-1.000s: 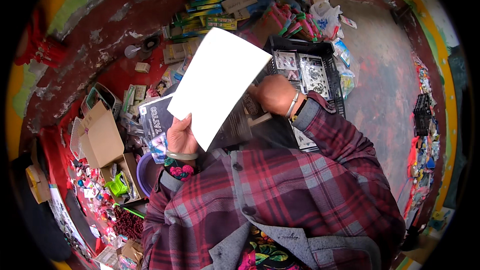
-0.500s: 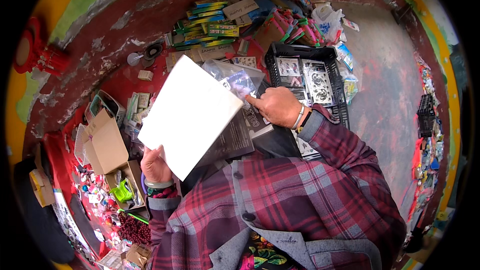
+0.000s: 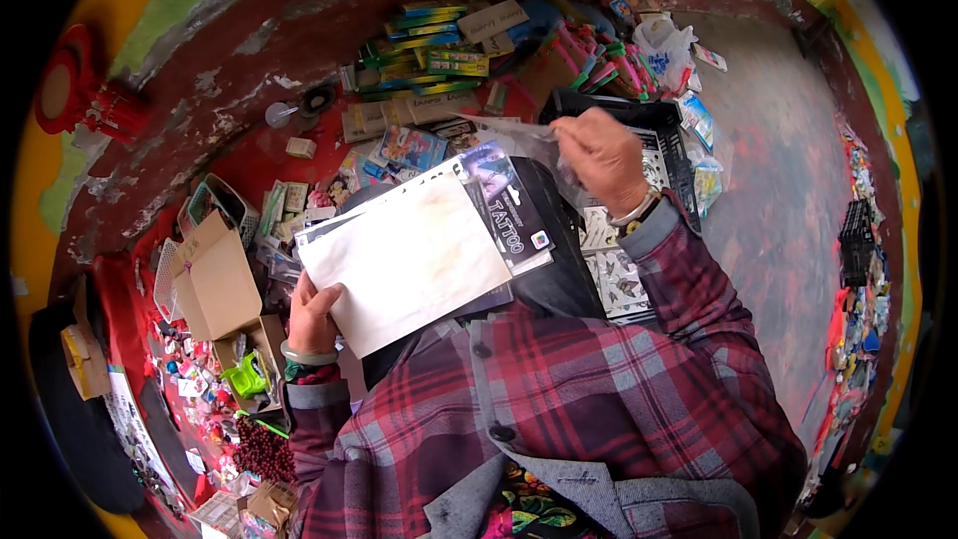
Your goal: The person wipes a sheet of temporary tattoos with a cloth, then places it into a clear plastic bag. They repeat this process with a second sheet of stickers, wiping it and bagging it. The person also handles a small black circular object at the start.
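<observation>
Gripping the white sheet (image 3: 404,262) by its left end over the lap (image 3: 551,284), the left hand (image 3: 314,314) was nearer; the long axis slanted rightward toward the right hand (image 3: 604,162), apart, pinching a clear plastic sleeve (image 3: 523,130).

Low wall (image 3: 329,5): dark red, paint peeling in patches, yellow and green bands (image 3: 165,15) along its outer side.
Slim packs (image 3: 424,30): yellow, green and blue, loosely stacked near the wall.
Pink and green plastic items (image 3: 604,58): piled right of the packs.
White plastic bag (image 3: 664,45): crumpled, just right of that pile.
Cardboard box (image 3: 222,274): flap raised, bright green plastic piece (image 3: 244,376) inside.
White lattice basket (image 3: 163,289): left of the flap, partly hidden.
Dark red beads (image 3: 263,449): heaped below the box.
Small black crate (image 3: 856,240): far right, beside mixed small goods (image 3: 858,339).
Grey floor (image 3: 768,170): worn, stained reddish.
</observation>
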Motion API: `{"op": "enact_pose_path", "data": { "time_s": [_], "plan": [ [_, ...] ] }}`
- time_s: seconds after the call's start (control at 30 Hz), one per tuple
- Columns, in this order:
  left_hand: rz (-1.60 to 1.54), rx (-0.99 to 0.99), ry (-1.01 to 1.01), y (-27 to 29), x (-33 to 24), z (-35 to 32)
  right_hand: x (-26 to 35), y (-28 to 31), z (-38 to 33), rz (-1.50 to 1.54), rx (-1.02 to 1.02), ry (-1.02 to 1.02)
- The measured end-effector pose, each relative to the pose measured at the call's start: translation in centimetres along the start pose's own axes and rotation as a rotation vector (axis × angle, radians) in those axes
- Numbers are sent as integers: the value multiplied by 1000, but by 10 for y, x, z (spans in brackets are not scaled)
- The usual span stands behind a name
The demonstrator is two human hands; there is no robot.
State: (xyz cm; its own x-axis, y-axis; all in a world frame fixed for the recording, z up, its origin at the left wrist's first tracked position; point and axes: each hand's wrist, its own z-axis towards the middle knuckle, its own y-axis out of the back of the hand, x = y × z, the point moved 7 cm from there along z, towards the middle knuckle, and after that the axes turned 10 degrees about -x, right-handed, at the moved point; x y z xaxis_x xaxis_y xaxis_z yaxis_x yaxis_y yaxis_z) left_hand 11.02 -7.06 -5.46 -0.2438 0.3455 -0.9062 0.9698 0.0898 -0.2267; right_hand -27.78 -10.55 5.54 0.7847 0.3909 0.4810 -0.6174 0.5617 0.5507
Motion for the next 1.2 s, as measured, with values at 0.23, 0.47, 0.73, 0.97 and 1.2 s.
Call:
{"op": "enact_pose_path", "data": {
  "time_s": [0.23, 0.47, 0.73, 0.97, 1.2],
  "plan": [
    [1036, -267, -246, 11, -19, 3, -26, 71, 62, 256, -168, -147],
    [1245, -291, -487, -7, -50, -7, -24, 103, 98, 595, -151, -575],
    [493, 113, -415, -51, -78, 8, 27, 108, 122, 939, -201, -685],
    [-181, 515, -300, -113, -70, 22, 7, 83, 96, 1268, -35, -827],
    [-446, 568, -63, -138, -44, 5, 3, 59, 54, 1338, -141, -858]
  ]
}}
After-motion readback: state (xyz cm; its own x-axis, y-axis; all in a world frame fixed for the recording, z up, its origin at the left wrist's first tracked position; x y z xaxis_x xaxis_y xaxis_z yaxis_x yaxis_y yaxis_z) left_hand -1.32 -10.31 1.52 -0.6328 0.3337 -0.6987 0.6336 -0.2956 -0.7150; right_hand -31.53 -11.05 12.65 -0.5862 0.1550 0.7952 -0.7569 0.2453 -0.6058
